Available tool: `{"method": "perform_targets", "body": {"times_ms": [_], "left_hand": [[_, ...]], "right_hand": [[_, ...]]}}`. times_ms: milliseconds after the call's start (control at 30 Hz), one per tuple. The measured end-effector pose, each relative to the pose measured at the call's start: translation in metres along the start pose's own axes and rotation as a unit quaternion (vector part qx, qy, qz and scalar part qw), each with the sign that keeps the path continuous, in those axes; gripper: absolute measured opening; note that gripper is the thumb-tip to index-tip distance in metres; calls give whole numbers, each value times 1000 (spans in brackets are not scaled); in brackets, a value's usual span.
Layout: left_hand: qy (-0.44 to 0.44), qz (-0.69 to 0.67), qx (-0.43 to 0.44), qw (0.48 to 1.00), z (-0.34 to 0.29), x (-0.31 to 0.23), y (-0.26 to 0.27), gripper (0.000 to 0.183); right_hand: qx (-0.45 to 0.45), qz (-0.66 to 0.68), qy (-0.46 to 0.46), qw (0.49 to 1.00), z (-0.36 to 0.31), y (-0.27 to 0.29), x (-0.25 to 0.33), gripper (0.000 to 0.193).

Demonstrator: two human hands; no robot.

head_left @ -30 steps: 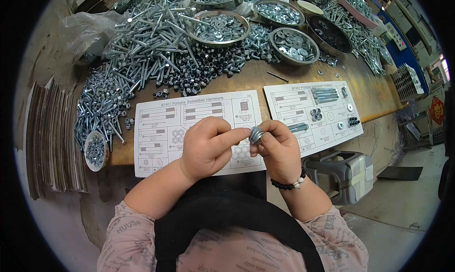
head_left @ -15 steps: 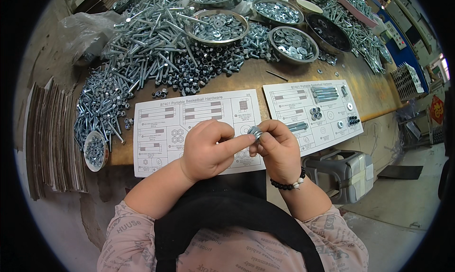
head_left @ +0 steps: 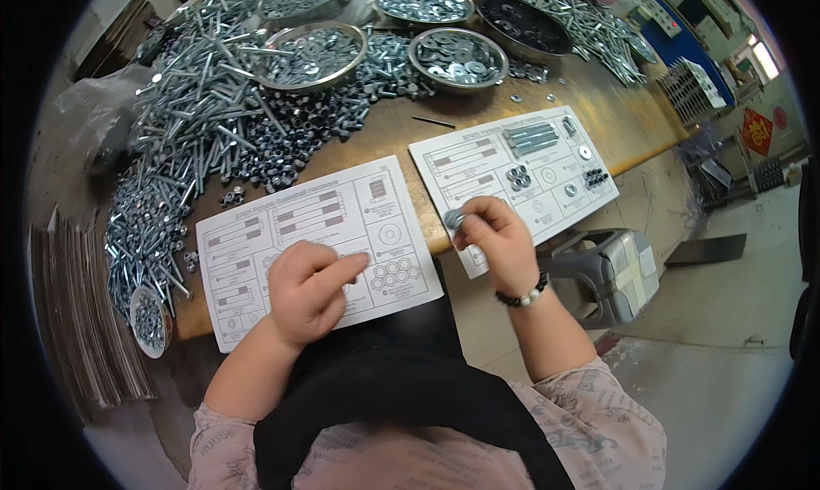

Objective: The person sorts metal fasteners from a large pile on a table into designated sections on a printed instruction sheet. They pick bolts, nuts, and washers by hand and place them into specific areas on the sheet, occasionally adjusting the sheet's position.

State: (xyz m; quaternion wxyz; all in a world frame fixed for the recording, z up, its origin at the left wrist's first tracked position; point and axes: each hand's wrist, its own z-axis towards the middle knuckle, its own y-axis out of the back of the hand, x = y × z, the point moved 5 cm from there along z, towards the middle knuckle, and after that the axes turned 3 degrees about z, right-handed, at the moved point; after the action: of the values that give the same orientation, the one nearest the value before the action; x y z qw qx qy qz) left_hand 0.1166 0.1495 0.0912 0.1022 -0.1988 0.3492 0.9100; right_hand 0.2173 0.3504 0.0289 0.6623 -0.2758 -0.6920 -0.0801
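Note:
In my right hand point(head_left: 500, 244), thumb and fingers are closed on a small stack of silver washers point(head_left: 454, 220), just over the near left edge of the right printed sheet point(head_left: 478, 201). My left hand point(head_left: 309, 287) is above the left printed sheet point(head_left: 376, 312), its index finger stretched to the right and the other fingers bent; no part shows in it, though its palm is hidden. Long bolts point(head_left: 531, 138), black-centred nuts point(head_left: 518, 177), small black nuts point(head_left: 596, 177) and single washers point(head_left: 584, 153) lie on the right sheet's drawings.
Heaped bolts point(head_left: 201, 106) and lock nuts point(head_left: 286, 144) cover the table's left and back. Metal bowls of washers point(head_left: 457, 59) stand behind the sheets, near one loose dark bolt point(head_left: 434, 121). A small bowl point(head_left: 152, 319) sits at the left edge, a grey stool point(head_left: 602, 272) at the right.
My left hand has drawn away to the left from the washers it was touching. My right hand keeps hold of them, now over the right sheet's edge. The view has turned rightward.

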Motion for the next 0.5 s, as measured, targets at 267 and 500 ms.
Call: {"method": "perform_targets", "body": {"times_ms": [267,500], "left_hand": [[90,-4,16,996,-36,22,-11,40],[139,16,16,990,-48,33,-5,37]], "right_hand": [[-133,-466,-49,873,5,117,-35,23],[-136,-601,-87,783,8,113,-24,28]]}}
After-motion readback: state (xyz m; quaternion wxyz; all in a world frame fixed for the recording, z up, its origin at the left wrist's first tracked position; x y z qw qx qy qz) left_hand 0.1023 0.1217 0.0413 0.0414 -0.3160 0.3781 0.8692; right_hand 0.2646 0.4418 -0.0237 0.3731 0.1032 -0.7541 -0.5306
